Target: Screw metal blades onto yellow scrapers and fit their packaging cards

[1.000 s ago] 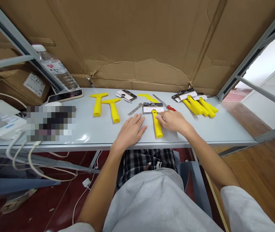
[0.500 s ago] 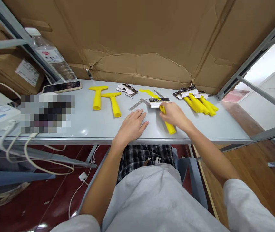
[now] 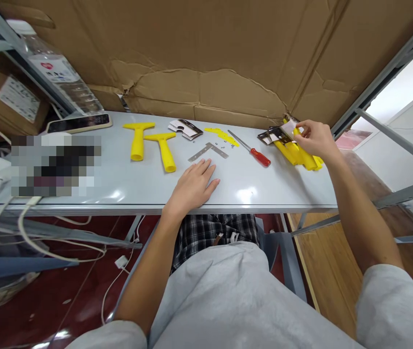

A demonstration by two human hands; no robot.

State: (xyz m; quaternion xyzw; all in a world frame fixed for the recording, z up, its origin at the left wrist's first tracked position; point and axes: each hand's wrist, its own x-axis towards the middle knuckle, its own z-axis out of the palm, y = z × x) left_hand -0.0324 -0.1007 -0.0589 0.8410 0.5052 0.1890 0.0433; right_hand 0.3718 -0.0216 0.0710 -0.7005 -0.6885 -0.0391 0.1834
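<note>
My left hand lies flat on the grey table near its front edge, fingers spread. Just beyond its fingertips, two thin metal strips meet at an angle. My right hand pinches a yellow scraper with a white and black card on its head, over the pile of carded yellow scrapers at the right. Between the hands lies a screwdriver with a red handle. Yellow flat strips and several tiny screws are behind the metal strips. Two bare T-shaped yellow handles lie to the left.
Loose folded cards lie at the back, against a cardboard wall. A phone, a water bottle and white cables are on the left. Metal frame posts slope up at both ends.
My right hand has carried the carded scraper from the middle to the pile at the right. The screwdriver shows fully now. My left hand stays flat; the view has shifted slightly.
</note>
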